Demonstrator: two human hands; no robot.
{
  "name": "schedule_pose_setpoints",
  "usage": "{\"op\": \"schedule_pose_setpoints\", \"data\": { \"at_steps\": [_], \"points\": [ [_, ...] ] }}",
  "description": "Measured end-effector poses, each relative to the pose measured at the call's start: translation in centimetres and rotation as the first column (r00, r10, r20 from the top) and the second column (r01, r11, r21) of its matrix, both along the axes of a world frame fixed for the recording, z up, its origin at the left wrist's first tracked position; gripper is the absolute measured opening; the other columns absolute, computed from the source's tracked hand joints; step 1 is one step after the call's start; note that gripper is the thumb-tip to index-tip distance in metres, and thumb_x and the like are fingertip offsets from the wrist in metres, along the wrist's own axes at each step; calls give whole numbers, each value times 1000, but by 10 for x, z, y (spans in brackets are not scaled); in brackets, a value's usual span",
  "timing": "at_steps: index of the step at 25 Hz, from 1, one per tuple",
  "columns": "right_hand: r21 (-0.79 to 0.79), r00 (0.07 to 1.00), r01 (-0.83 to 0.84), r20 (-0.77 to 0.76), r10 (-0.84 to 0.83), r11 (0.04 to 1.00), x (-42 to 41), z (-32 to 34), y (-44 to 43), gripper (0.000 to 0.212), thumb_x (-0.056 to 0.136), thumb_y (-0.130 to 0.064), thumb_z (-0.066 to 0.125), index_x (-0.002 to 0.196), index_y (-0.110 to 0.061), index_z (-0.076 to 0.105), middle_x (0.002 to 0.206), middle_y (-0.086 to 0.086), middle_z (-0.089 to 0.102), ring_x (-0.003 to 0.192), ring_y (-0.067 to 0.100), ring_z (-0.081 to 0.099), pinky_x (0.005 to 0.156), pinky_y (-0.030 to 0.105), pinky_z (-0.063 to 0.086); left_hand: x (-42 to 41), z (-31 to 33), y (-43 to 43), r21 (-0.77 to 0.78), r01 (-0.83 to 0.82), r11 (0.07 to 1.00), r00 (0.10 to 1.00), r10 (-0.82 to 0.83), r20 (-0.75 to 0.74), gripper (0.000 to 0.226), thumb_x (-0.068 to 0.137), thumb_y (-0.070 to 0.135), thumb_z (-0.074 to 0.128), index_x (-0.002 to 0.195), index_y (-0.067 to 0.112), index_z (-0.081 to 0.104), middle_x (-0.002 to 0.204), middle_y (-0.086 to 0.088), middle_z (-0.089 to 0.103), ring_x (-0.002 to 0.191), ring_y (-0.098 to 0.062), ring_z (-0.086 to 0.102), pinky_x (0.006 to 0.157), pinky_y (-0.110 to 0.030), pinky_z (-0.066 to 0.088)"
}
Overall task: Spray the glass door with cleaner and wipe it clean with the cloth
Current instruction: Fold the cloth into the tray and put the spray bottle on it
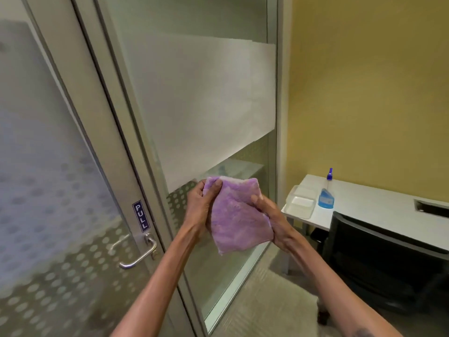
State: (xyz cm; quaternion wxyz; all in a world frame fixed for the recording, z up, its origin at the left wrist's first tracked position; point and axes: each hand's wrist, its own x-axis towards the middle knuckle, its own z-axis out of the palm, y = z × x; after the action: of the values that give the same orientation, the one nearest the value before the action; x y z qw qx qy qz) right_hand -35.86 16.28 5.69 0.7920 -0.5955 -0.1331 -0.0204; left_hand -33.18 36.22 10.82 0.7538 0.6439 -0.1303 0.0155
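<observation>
both hands on the purple cloth point(239, 215) in front of the glass door point(194, 105): left hand point(202, 205) pinching its top corner, right hand point(272, 218) gripping the side. the spray bottle point(326, 194) stands well apart on the desk point(379, 205). looks like folding before wiping; next, press it flat to the glass.

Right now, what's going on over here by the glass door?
A person is holding a purple cloth in both hands, the left hand gripping its upper corner and the right hand its side, just in front of the glass panel beside the door. The cloth does not look pressed to the glass yet. The spray bottle of blue cleaner stands on the white desk, next to a clear plastic container.
</observation>
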Motion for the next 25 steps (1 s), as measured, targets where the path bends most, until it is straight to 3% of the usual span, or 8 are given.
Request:
{"op": "schedule_pose_setpoints", "data": {
  "at_steps": [3, 8, 10, 14, 18, 21, 23, 25],
  "points": [
    [29, 993, 89, -76, -86, 996, 29, -9, -33, 50, 94, -48, 70, 130, -13, 65, 129, 18, 69, 116, 37, 67, 103, 53, 54, 43, -11, -39, -10, 102, 995, 991, -103, -83, 41, 82, 49, 79, 107, 17, 75, 96, -7, 78, 79, -19, 75, 67, -30, 60],
    [16, 929, 350, -134, -345, 937, 105, -16, -81, 44, 80, -58, 77, 108, -23, 76, 108, 6, 78, 98, 24, 74, 87, 38, 60, 137, -22, -93, 412, -199, 889, 980, 189, 66, 54, 82, 59, 75, 123, 24, 65, 111, 4, 71, 96, -13, 70, 82, -32, 60],
    [35, 915, 386, -146, -377, 922, 139, -19, -103, 46, 86, -52, 71, 116, -17, 72, 112, 11, 77, 100, 25, 74, 90, 40, 59, 174, -22, -116, 385, 65, 921, 994, -28, -102, 54, 83, 54, 76, 127, 26, 63, 119, -1, 71, 95, -13, 72, 76, -32, 64],
    [-90, 922, 313, -210, -325, 946, 195, -24, -148, 60, 86, -52, 67, 122, -6, 56, 108, 14, 68, 92, 25, 70, 85, 37, 58, 239, -26, -155, 284, 472, 835, 862, -368, -349, 71, 67, 65, 83, 125, 29, 63, 126, -7, 69, 110, -26, 69, 74, -37, 64],
    [-178, 902, 221, -336, -270, 959, 223, -30, -202, 51, 82, -54, 69, 115, -15, 62, 102, 7, 71, 89, 21, 72, 82, 30, 58, 297, -38, -190, 261, 616, 744, 756, -463, -463, 54, 71, 56, 80, 118, 29, 74, 124, -9, 69, 114, -29, 67, 72, -37, 64],
    [-232, 871, 195, -405, -277, 953, 242, -35, -240, 45, 81, -56, 69, 108, -20, 66, 97, 5, 71, 79, 14, 75, 70, 22, 58, 331, -51, -233, 350, 666, 658, 725, -462, -511, 69, 62, 53, 88, 117, 14, 73, 119, -12, 73, 111, -29, 70, 81, -40, 63],
    [-142, 851, 226, -453, -266, 964, 259, -42, -269, 48, 88, -61, 66, 111, -20, 73, 98, 6, 74, 86, 20, 74, 73, 28, 58, 353, -58, -267, 338, 655, 676, 732, -454, -509, 78, 53, 51, 92, 115, 6, 75, 113, -14, 76, 104, -28, 71, 88, -42, 61],
    [61, 840, 299, -490, -233, 952, 279, -50, -299, 72, 92, -72, 55, 133, -14, 65, 112, 12, 69, 107, 30, 63, 86, 36, 51, 378, -65, -298, 262, 604, 753, 756, -437, -487, 76, 50, 51, 91, 109, 5, 76, 105, -14, 78, 94, -24, 72, 81, -38, 62]
  ]
}}
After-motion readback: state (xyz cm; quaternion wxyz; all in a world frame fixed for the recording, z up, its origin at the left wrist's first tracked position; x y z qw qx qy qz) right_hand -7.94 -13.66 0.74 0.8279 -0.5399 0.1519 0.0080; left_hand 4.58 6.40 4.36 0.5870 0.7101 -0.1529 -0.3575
